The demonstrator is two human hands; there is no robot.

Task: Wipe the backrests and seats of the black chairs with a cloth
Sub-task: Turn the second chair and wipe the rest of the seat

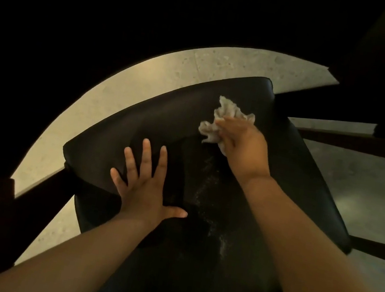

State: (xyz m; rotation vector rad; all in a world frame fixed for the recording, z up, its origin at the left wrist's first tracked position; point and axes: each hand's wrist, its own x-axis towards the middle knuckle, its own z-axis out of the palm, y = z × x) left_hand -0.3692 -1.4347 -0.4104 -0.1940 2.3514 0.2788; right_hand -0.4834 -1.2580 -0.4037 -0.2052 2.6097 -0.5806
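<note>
Head view, reading from left to right. At far left lies pale speckled floor [131, 78], lit in an arc and bounded by deep shadow. A black chair [229, 268] fills the centre, seen from above and behind. Its curved backrest [164, 125] runs from lower left to upper right, and the seat [294, 189] spreads beyond it toward the right. The left hand [145, 189] lies flat on the top of the backrest, its fingers [145, 155] spread and released, grasping nothing, the thumb pointing toward the seat; the placement suggests bracing, so that the chair does not shift or tip under the wiping stroke. Between the two forearms a trail of pale specks [211, 208], probably dust or crumbs, crosses the seat; their nature cannot be told. Further right, the right hand [243, 142] presses a crumpled light-coloured cloth [218, 122] against the upper right part of the backrest, near the junction with the seat. Its fingers are extended over the bunched cloth and pin it to the upholstery rather than clenching it; the bunching gives a thick pad under the palm. By this reading the backrest is being wiped and the speckled seat remains to be done. At far right, dark wooden rails [341, 141] of neighbouring furniture cross the floor.
</note>
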